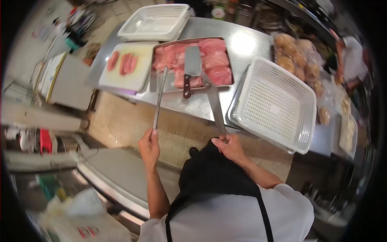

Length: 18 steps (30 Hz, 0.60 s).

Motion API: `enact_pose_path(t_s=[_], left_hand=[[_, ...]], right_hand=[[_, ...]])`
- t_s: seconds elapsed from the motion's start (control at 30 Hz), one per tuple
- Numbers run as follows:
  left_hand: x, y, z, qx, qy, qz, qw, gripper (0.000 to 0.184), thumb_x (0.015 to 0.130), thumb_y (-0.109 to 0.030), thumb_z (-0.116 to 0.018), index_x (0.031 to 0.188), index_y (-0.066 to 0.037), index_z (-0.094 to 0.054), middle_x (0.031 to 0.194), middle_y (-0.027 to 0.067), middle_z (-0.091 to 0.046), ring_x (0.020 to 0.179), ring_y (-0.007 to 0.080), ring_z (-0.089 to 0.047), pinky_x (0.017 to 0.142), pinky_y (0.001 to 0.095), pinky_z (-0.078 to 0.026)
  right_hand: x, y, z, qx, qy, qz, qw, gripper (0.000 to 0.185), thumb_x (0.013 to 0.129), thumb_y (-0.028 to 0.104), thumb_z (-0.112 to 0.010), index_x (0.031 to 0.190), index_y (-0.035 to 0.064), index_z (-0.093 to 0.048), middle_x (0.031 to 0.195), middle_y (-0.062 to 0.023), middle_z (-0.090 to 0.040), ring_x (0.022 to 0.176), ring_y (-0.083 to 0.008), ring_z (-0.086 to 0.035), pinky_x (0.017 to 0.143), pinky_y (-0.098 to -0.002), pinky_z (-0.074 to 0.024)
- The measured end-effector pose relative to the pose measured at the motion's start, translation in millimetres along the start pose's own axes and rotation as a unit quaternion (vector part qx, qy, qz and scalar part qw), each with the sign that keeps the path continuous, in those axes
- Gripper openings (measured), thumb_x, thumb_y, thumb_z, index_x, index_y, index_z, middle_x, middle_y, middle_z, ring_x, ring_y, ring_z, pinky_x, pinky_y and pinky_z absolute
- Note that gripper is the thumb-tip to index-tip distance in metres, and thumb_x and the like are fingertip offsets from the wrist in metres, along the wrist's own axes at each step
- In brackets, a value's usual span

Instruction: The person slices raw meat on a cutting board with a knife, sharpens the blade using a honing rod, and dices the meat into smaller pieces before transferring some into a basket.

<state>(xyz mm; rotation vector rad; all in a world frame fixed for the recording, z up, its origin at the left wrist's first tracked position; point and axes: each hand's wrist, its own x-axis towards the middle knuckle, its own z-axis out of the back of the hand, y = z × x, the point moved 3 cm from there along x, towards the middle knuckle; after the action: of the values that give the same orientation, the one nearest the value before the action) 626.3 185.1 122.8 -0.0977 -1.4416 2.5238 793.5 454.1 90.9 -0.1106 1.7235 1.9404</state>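
Note:
My left hand [150, 143] is closed around the lower end of a slim grey sharpening steel [160, 99]. Its far tip points up over the near left side of a metal tray [163, 89] of pink raw meat slices [215, 60]. In my right hand [229, 146] is a long flat-bladed knife [215, 103], gripped at its near end, with the blade reaching up to the tray's front edge. The steel and the knife are apart. A cleaver [192, 60] with a dark riveted handle lies on the meat, handle towards me.
Left of the tray, a white cutting board [139, 80] carries meat pieces [128, 63]. White perforated baskets stand behind [155, 20] and at right [278, 107] on the steel table [177, 101]. Bagged round brown items [294, 56] sit back right. A person [354, 56] is at far right.

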Motion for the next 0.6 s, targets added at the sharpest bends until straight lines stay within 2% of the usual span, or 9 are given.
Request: enact_pose_path(t_s=[0.03,0.1,0.13,0.17,0.23,0.33,0.43,0.53,0.6], left_hand=[[12,2,9,0.016,0.046,-0.008,0.999,0.029,0.105,-0.022,-0.059,0.102,0.005,-0.069,0.065,0.0052,-0.042,0.06,0.0109,-0.041,0.053,0.032,-0.034],[36,26,16,0.092,0.169,-0.102,0.976,0.025,0.102,-0.021,-0.063,0.097,0.002,-0.07,0.063,0.009,-0.043,0.058,0.0144,-0.042,0.053,0.0345,-0.035],[46,33,8,0.091,0.218,-0.097,0.967,0.024,0.1,-0.021,-0.065,0.096,0.001,-0.071,0.061,0.01,-0.045,0.056,0.0165,-0.042,0.052,0.0353,-0.036],[55,40,-2,0.095,0.269,-0.094,0.954,0.022,0.098,-0.021,-0.067,0.095,0.001,-0.072,0.06,0.0109,-0.047,0.055,0.0187,-0.042,0.052,0.0362,-0.036],[75,46,-31,0.119,0.308,-0.125,0.936,0.02,0.096,-0.018,-0.068,0.096,0.001,-0.073,0.057,0.0144,-0.053,0.051,0.0272,-0.05,0.053,0.0408,-0.041],[104,63,-81,0.105,0.306,-0.179,0.929,0.018,0.094,-0.014,-0.067,0.101,0.001,-0.073,0.068,0.0202,-0.064,0.061,0.0387,-0.062,0.06,0.0481,-0.048],[124,52,-118,0.07,0.34,-0.181,0.92,0.028,0.088,-0.009,-0.067,0.115,0.001,-0.069,0.091,0.0254,-0.068,0.085,0.0448,-0.067,0.076,0.0522,-0.051],[137,52,-141,0.102,0.341,-0.288,0.889,0.046,0.08,-0.005,-0.069,0.125,0.0,-0.063,0.115,0.0258,-0.062,0.105,0.0452,-0.06,0.09,0.0522,-0.049],[150,45,-145,0.161,0.367,-0.31,0.862,0.05,0.076,-0.003,-0.069,0.125,0.0,-0.061,0.122,0.024,-0.058,0.112,0.0453,-0.056,0.094,0.0528,-0.047]], right_hand=[[1,5,-5,0.033,-0.026,-0.018,0.999,0.04,0.092,0.035,-0.076,0.077,-0.0022,-0.073,0.06,-0.0081,-0.064,0.057,-0.0126,-0.057,0.055,-0.0346,-0.0465],[5,21,-18,0.055,-0.074,-0.042,0.995,0.04,0.092,0.035,-0.076,0.076,-0.0017,-0.072,0.06,-0.0054,-0.062,0.058,-0.0123,-0.057,0.055,-0.0337,-0.0472],[5,30,-18,0.064,-0.116,-0.051,0.99,0.04,0.092,0.035,-0.076,0.076,-0.0014,-0.072,0.061,-0.0041,-0.062,0.058,-0.0122,-0.057,0.055,-0.0333,-0.0476],[8,42,-20,0.074,-0.132,-0.036,0.988,0.039,0.092,0.034,-0.076,0.077,-0.0018,-0.072,0.061,-0.0046,-0.061,0.058,-0.0121,-0.058,0.055,-0.0329,-0.0487],[22,49,-27,0.078,-0.169,0.014,0.982,0.039,0.09,0.033,-0.077,0.076,-0.002,-0.07,0.059,-0.0039,-0.058,0.059,-0.0117,-0.053,0.055,-0.0336,-0.0438],[38,59,-33,0.05,-0.196,-0.006,0.979,0.044,0.09,0.035,-0.077,0.07,-0.0027,-0.066,0.058,-0.0066,-0.055,0.06,-0.0129,-0.05,0.056,-0.0368,-0.0417],[64,38,-53,0.031,-0.244,0.019,0.969,0.044,0.09,0.036,-0.077,0.071,-0.0027,-0.067,0.057,-0.0064,-0.056,0.058,-0.0137,-0.05,0.055,-0.0373,-0.0419],[78,57,-70,0.086,-0.238,-0.029,0.967,0.043,0.092,0.035,-0.077,0.069,0.0,-0.067,0.058,-0.0043,-0.061,0.055,-0.0112,-0.054,0.053,-0.0325,-0.0435],[92,57,-82,0.111,-0.233,-0.059,0.964,0.039,0.092,0.034,-0.077,0.072,0.0011,-0.07,0.06,-0.0037,-0.063,0.055,-0.0102,-0.058,0.053,-0.0304,-0.0455]])
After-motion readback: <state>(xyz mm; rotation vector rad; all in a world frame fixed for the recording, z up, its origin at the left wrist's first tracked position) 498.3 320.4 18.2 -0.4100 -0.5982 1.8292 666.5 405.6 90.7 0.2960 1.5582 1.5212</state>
